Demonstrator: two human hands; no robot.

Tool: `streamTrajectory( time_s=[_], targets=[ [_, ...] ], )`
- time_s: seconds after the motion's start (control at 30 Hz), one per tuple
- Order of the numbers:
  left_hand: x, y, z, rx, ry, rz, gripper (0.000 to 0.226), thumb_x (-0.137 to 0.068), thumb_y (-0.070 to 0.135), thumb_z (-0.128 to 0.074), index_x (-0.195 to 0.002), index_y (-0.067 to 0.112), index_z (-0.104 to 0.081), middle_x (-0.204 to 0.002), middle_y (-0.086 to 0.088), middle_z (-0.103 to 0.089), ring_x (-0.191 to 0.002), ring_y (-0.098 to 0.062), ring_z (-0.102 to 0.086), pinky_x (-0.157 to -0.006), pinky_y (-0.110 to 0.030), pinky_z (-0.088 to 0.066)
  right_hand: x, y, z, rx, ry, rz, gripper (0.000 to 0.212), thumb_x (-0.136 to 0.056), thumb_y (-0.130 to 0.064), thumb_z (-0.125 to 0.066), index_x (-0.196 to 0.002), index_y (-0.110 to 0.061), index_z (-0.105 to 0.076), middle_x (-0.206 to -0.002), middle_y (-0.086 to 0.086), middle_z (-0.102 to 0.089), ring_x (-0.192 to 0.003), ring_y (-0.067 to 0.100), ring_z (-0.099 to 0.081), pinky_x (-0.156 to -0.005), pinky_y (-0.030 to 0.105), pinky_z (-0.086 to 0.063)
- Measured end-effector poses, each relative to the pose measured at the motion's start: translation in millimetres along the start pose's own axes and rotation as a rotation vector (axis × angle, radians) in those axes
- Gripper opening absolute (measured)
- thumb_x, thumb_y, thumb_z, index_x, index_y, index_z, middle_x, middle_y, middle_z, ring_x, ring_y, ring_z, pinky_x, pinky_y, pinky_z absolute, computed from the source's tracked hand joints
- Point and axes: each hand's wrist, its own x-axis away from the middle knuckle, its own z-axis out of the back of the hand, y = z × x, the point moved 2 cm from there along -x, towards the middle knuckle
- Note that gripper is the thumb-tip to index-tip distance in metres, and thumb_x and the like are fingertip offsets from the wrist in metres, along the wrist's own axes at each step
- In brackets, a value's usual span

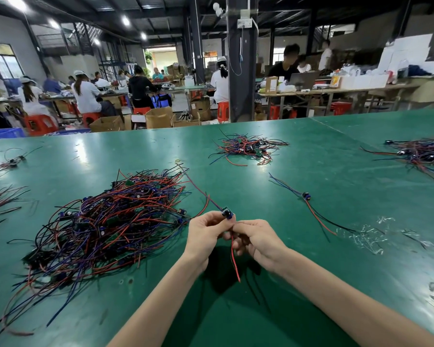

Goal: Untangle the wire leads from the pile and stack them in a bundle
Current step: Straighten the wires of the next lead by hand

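A big tangled pile of red, blue and black wire leads (110, 221) with small green boards lies on the green table, left of my hands. My left hand (204, 234) and my right hand (254, 240) meet above the table and both pinch one wire lead (227, 213). Its small component sticks up between my fingertips. A red wire (234, 259) of it hangs down below my hands, and another strand runs up and left toward the pile. One separated lead (306, 196) lies alone to the right.
A smaller wire pile (246, 149) lies farther back at the centre, another pile (421, 154) at the far right, and loose leads (0, 199) at the left edge. Clear plastic scraps (366, 234) sit to the right. People work at benches beyond the table.
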Motion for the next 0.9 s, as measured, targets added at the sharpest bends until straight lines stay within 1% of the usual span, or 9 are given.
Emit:
streamTrajectory(
  time_s=[0.1, 0.17, 0.3, 0.47, 0.6, 0.77, 0.83, 0.9],
  targets=[
    [0, 2, 2, -0.033, 0.025, -0.035, 0.008, -0.076, 0.005, -0.075, -0.070, 0.007, -0.070, -0.057, 0.002, -0.065, -0.050, -0.005, -0.053, -0.053, -0.012, -0.042, 0, -3, 3, 0.110, 0.009, 0.033, 0.027, -0.092, 0.002, -0.049, -0.070, -0.001, -0.063, -0.057, 0.006, -0.066, -0.033, 0.008, -0.050, -0.033, 0.017, -0.037],
    [-1, 2, 3, -0.065, 0.037, -0.037, 0.008, -0.076, 0.007, -0.076, -0.070, 0.010, -0.071, -0.057, 0.004, -0.066, -0.052, -0.003, -0.054, -0.054, -0.010, -0.041, 0, -5, 4, 0.190, -0.008, 0.059, 0.024, -0.092, 0.000, -0.051, -0.073, -0.002, -0.064, -0.057, 0.003, -0.067, -0.033, 0.007, -0.051, -0.033, 0.017, -0.037],
    [-3, 4, 5, -0.090, 0.070, -0.036, 0.007, -0.075, 0.011, -0.078, -0.069, 0.013, -0.073, -0.056, 0.003, -0.064, -0.051, -0.003, -0.050, -0.052, -0.011, -0.038, 1, -8, 3, 0.254, -0.055, 0.092, 0.019, -0.092, 0.001, -0.052, -0.080, -0.005, -0.066, -0.059, 0.001, -0.068, -0.037, 0.007, -0.053, -0.036, 0.018, -0.040],
    [-7, 8, 11, -0.015, 0.142, -0.025, 0.009, -0.073, 0.008, -0.078, -0.069, 0.014, -0.074, -0.055, 0.008, -0.061, -0.048, -0.001, -0.040, -0.048, -0.011, -0.035, 4, -5, 2, 0.300, -0.051, 0.095, 0.017, -0.091, -0.004, -0.058, -0.076, -0.003, -0.065, -0.056, 0.000, -0.066, -0.035, 0.006, -0.050, -0.034, 0.017, -0.038],
    [-6, 9, 12, 0.012, 0.148, -0.005, 0.009, -0.075, 0.005, -0.076, -0.073, 0.013, -0.074, -0.056, 0.007, -0.061, -0.047, -0.001, -0.038, -0.047, -0.011, -0.034, 5, -4, 0, 0.319, -0.052, 0.081, 0.019, -0.092, -0.005, -0.057, -0.073, -0.005, -0.064, -0.053, -0.001, -0.064, -0.033, 0.004, -0.047, -0.033, 0.015, -0.035],
    [-5, 9, 10, 0.003, 0.160, 0.024, 0.010, -0.076, 0.004, -0.076, -0.073, 0.013, -0.074, -0.054, 0.007, -0.058, -0.046, -0.003, -0.037, -0.047, -0.011, -0.034, 6, -4, 1, 0.310, -0.038, 0.052, 0.018, -0.091, -0.004, -0.057, -0.074, -0.004, -0.064, -0.054, 0.002, -0.064, -0.033, 0.005, -0.047, -0.033, 0.016, -0.035],
    [-5, 8, 9, 0.029, 0.158, 0.055, 0.008, -0.076, 0.004, -0.075, -0.073, 0.011, -0.073, -0.052, 0.008, -0.054, -0.046, -0.005, -0.035, -0.048, -0.014, -0.033, 5, -3, 2, 0.305, -0.035, 0.029, 0.020, -0.092, -0.005, -0.057, -0.074, -0.002, -0.064, -0.049, 0.003, -0.061, -0.029, 0.006, -0.043, -0.032, 0.015, -0.032],
    [-4, 7, 8, 0.068, 0.142, 0.094, 0.008, -0.076, 0.003, -0.075, -0.073, 0.010, -0.072, -0.051, 0.007, -0.050, -0.047, -0.007, -0.033, -0.051, -0.018, -0.031, 4, -3, 2, 0.258, -0.028, -0.001, 0.021, -0.092, -0.006, -0.056, -0.074, 0.000, -0.062, -0.043, 0.005, -0.057, -0.026, 0.007, -0.035, -0.032, 0.015, -0.027]
  ],
)
